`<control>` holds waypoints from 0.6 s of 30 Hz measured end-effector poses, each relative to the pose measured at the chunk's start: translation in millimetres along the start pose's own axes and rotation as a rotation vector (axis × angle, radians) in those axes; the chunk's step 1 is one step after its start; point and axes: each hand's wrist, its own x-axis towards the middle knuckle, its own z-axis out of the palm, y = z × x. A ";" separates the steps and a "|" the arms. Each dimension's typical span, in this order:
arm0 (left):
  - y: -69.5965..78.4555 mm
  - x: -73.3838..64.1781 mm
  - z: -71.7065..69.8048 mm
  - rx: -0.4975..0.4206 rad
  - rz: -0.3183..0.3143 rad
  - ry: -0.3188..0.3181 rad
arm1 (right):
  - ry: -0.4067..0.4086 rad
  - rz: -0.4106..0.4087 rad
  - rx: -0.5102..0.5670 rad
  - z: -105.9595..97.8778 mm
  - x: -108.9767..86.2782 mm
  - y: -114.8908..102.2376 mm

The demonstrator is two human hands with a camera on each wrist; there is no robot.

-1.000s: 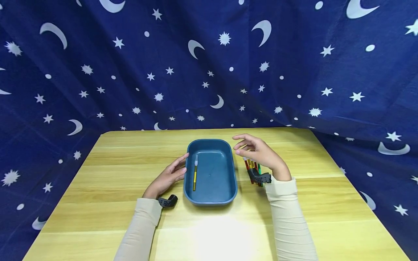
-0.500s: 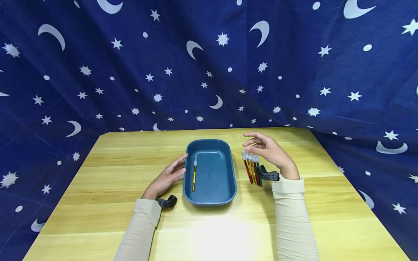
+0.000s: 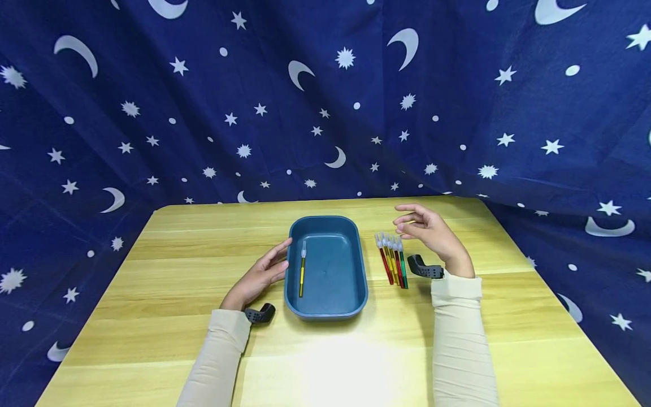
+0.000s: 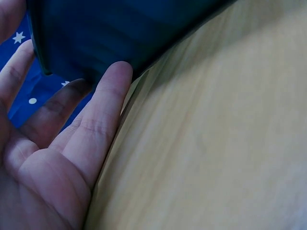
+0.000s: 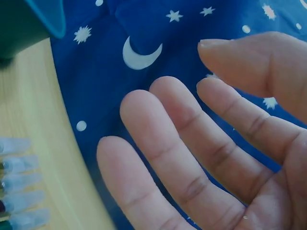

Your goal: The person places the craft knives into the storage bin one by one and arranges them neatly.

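A blue rectangular bin (image 3: pixel 325 308) stands on the table, and in it along its left side lies one slim gold stick with a clear cap, which looks like a craft knife (image 3: pixel 302 277). My left hand (image 3: pixel 258 277) touches the bin's left wall with extended fingers; the left wrist view shows the fingertips against the dark wall (image 4: pixel 96 33). To the right of the bin, several similar capped craft knives (image 3: pixel 391 263) in red, gold and green lie side by side. My right hand (image 3: pixel 432 234) hovers beyond their right side, fingers loosely bent and holding nothing.
The light wooden table (image 3: pixel 168 271) meets a dark blue curtain (image 3: pixel 285 135) with moons and stars behind its far edge. A black wrist camera (image 3: pixel 424 268) sits on the right wrist, another (image 3: pixel 260 314) on the left.
My right hand has moved to the right, away from the bin and past the group of knives, which now shows fully. The left hand has stayed at the bin.
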 end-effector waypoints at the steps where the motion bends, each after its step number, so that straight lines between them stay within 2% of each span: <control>1: 0.3 0.2 0.0 0.000 -0.002 0.001 | 0.006 0.004 0.003 -0.4 0.3 1.6; 11: 1.7 1.4 0.5 -0.002 -0.004 0.002 | 0.063 0.065 -0.030 1.4 8.5 25.1; 18: 1.8 0.6 1.1 -0.004 -0.004 0.002 | 0.071 0.101 -0.062 2.5 11.1 38.8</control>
